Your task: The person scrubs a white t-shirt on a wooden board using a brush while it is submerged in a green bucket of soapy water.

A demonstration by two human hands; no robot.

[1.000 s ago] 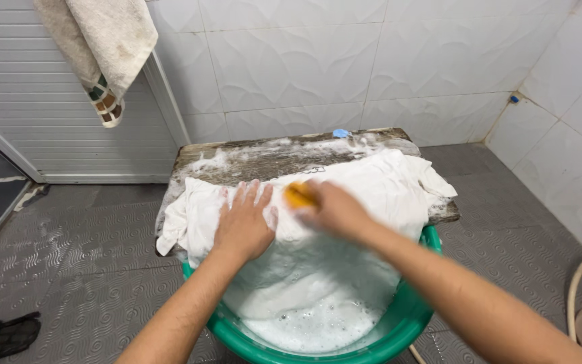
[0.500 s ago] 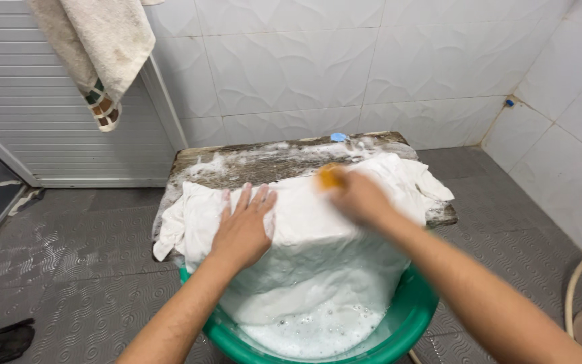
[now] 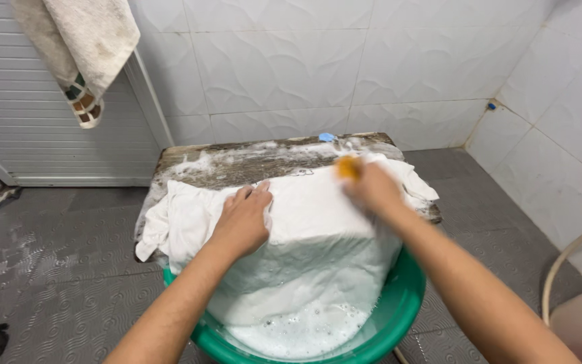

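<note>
Tiled washroom: white wall tiles, grey patterned floor (image 3: 55, 249), a beige towel (image 3: 79, 47) hanging upper left, a pale hose (image 3: 564, 266) at right.

Worktop (image 3: 237, 162): weathered wooden board, wet, streaked with suds, its near edge over a green basin (image 3: 399, 313).

Cloth (image 3: 304, 229): white, soaked, spread across the worktop, its lower part trailing into the foamy water of the basin.

Left hand (image 3: 242, 219): flat on the cloth, fingers spread, pinning it down and gripping nothing.

Right hand (image 3: 372, 189): closed round an orange scrubber (image 3: 347, 166) (brush or soap, too blurred to tell), pressed on the far right part of the cloth.

Small blue object (image 3: 327, 137): on the worktop's back edge.

Progress, as judged: scrubbing is midway. Cloth well lathered; rinsing and wringing not yet done.
</note>
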